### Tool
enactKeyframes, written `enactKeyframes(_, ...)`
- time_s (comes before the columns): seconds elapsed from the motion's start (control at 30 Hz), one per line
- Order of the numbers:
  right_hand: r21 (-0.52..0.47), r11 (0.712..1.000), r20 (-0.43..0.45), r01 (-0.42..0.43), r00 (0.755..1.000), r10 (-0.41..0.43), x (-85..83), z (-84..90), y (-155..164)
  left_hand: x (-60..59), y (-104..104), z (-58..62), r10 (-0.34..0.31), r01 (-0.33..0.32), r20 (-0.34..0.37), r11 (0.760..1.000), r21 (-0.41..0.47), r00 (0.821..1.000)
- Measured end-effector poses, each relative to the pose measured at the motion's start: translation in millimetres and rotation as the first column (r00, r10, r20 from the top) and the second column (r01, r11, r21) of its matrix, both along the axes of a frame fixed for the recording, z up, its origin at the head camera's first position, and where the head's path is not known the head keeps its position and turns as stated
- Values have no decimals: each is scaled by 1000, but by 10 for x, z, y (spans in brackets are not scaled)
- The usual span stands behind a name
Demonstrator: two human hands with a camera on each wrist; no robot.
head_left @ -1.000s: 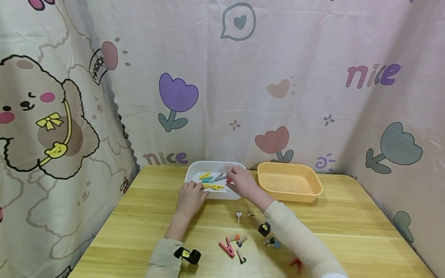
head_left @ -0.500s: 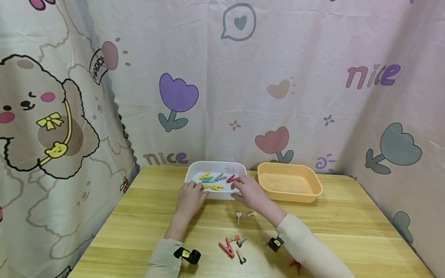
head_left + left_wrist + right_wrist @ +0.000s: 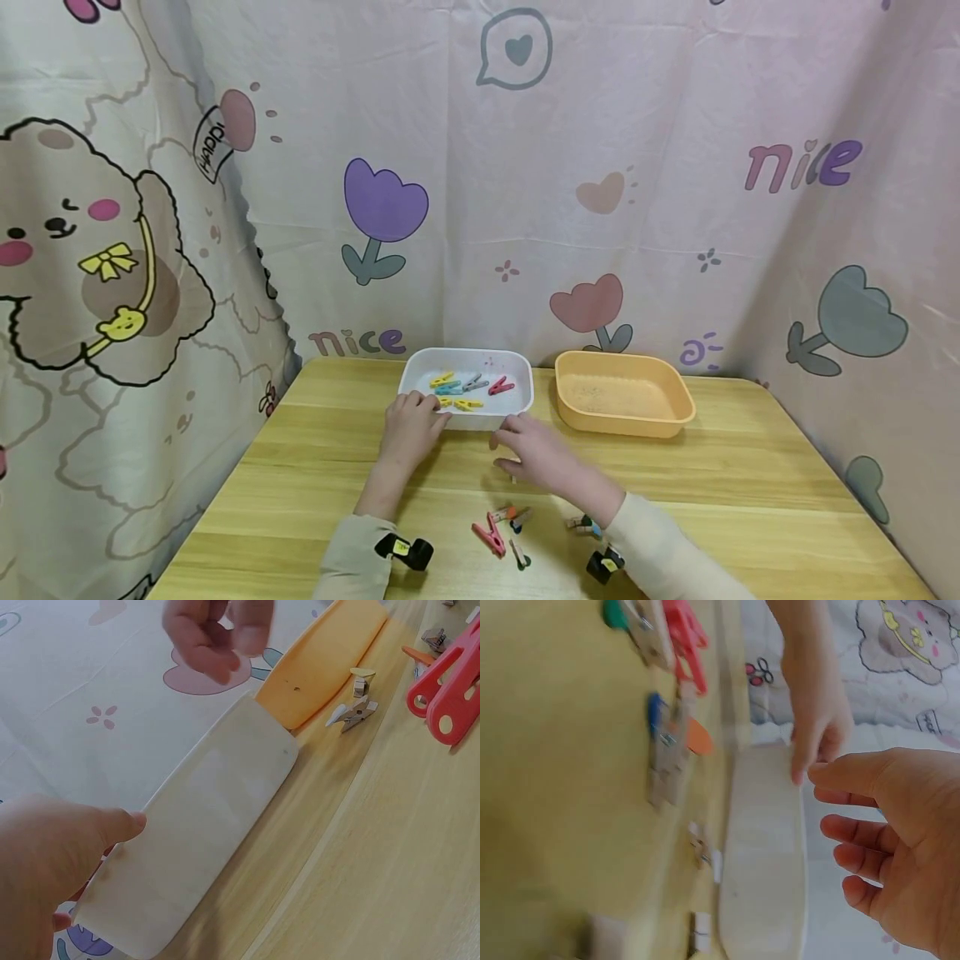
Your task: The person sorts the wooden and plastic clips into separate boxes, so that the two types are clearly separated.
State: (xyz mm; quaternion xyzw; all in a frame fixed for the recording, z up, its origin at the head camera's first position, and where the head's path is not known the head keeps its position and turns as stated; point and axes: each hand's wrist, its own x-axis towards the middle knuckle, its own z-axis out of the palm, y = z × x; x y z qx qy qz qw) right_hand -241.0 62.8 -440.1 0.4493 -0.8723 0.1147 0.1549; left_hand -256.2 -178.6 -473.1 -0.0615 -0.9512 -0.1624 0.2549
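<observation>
White rectangular tray (image 3: 517,406) at the table's (image 3: 750,483) far edge, holding yellow, blue, grey and red pegs (image 3: 468,388), left hand (image 3: 411,425) gripped its near-left rim, right hand (image 3: 538,454) hovered empty, fingers relaxed, above small pegs (image 3: 502,527) just before it.

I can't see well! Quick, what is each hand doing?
Left hand: grips the white plastic tray's near rim.
Right hand: open, holding nothing, over the wooden table.

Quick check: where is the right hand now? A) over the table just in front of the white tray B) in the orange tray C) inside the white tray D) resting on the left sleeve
A: the right hand hovers empty over the table, just in front of the white tray, while the left hand holds that tray's near rim.
</observation>
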Motion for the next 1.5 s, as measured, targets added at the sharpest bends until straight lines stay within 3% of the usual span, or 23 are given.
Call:
enactKeyframes(0.3, 128, 986, 75, -108, 992, 98, 188, -198, -11, -23, -5, -22, 3, -3, -3, 1000, -1, 1000)
enactKeyframes(0.67, 179, 964, 88, -198, 979, 184, 318, -262, -33, -34, -19, -18, 3, -3, -10, 1000, 5, 1000)
enactKeyframes(1.07, 209, 958, 51, -198, 980, 192, 338, -336, -74, -28, -3, -19, -2, 2, -5, 1000, 6, 1000)
enactKeyframes(1.5, 188, 957, 81, -221, 975, 209, 334, -331, -95, -2, 0, -9, 2, -2, -8, 1000, 2, 1000)
